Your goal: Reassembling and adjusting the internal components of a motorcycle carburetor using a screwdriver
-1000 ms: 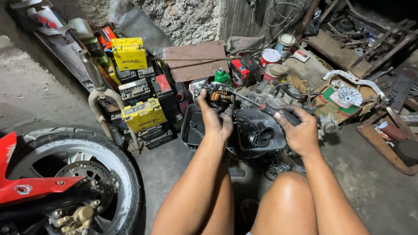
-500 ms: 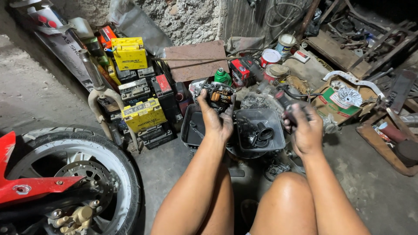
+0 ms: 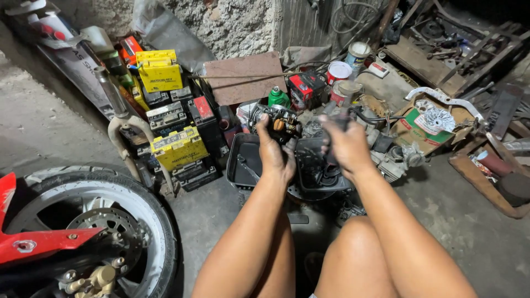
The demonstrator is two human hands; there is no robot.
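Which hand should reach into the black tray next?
Probably the right hand. It is raised right over the black tray, though blurred, so what it grips is unclear. The left hand is already busy holding the small metal engine part.

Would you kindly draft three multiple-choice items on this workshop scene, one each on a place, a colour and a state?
1. Where is the motorbike wheel?
A. lower left of the view
B. on the back wall
C. in the black tray

2. What colour is the small bottle behind the left hand?
A. white
B. green
C. blue

3. How is the left hand?
A. flat on the floor
B. open and empty
C. closed on a small metal engine part

Answers: 1 A, the tyre fills that corner. 2 B, it is plainly green. 3 C, the fingers wrap the part above the black tray.
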